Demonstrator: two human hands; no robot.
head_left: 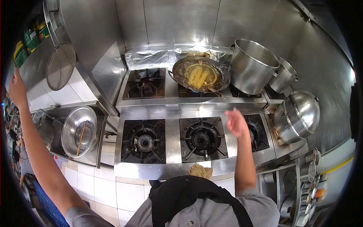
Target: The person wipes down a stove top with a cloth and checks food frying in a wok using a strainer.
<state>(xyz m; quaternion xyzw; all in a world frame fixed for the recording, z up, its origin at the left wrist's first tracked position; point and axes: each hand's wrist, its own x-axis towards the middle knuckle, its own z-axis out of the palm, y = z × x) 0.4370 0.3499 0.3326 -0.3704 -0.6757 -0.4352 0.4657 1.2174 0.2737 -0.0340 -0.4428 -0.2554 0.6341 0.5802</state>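
Note:
My left hand point(17, 90) is stretched far out to the left, near the hanging round mesh skimmer point(61, 67) but apart from it. Its fingers run into the dark rim of the view, so what they hold, if anything, is hidden. Over the front burners, my right hand point(237, 124) hovers with fingers loosely bent and apart, holding nothing. Behind it, a black wok point(177, 68) sits on a lit back burner. Yellow battered pieces point(197, 76) fry in its oil, and a metal utensil point(217, 93) leans over the wok's near rim.
Tall steel pots point(251, 68) and a lidded steamer point(297, 115) stand at the right. A beige cloth point(200, 171) lies on the stove's front edge. Left, a steel bowl point(68, 140) with a wooden stick point(81, 138) rests in the sink. Green cans point(31, 39) stand upper left.

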